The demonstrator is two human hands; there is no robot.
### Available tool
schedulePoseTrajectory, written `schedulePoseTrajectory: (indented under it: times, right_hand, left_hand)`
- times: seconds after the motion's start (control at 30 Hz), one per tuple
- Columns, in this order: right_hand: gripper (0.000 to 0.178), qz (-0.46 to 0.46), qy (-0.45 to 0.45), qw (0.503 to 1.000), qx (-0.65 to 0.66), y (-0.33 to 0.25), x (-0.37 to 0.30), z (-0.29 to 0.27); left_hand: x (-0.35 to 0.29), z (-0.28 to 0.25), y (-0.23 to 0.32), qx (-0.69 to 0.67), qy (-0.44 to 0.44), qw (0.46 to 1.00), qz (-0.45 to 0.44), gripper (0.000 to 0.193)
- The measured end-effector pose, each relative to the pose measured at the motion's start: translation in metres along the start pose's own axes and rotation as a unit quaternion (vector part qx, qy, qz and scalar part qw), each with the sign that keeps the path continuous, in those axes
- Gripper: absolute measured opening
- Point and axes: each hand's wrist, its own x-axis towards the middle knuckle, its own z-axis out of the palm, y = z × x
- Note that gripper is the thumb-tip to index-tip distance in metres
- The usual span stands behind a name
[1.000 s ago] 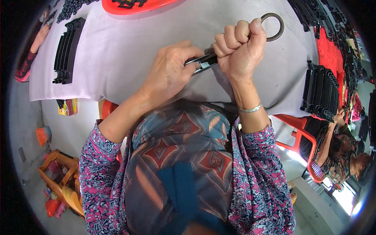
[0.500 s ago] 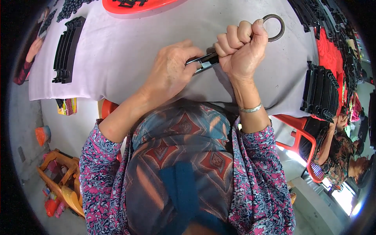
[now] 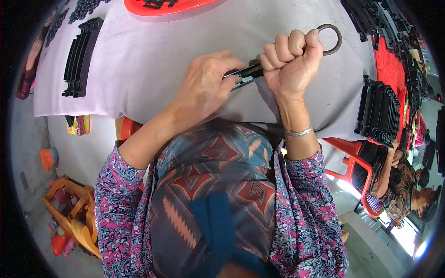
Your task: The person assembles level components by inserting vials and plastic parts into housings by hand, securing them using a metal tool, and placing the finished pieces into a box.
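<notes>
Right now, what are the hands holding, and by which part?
The left hand pinches a black piece near its left end; the right hand is wrapped around a ring-ended tool, close to its ring.

We can read no words, numbers or signs in this workroom view. Well to the left of the fingers of the left hand (image 3: 203, 82), just past the edge of the pale tablecloth (image 3: 153, 69), a small yellow-and-red box (image 3: 81, 126) carries colored markings too small for us to make out.
</notes>
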Motion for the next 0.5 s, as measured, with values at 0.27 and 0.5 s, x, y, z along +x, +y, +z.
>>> schedulePoseTrajectory:
  times: [0.27,0.5]
  right_hand:
    - [0.054,-0.001,-0.004,1.0,0.001,0.0013,0.0008,-0.0005]
    - [0.054,0.005,-0.002,1.0,-0.002,0.0028,0.0007,0.0]
  left_hand:
    - [-0.0007,-0.0005,-0.0028,0.018,0.003,1.0,0.02,0.019]
    - [-0.0003,-0.0008,-0.0024,0.004,-0.001,1.0,0.004,0.02]
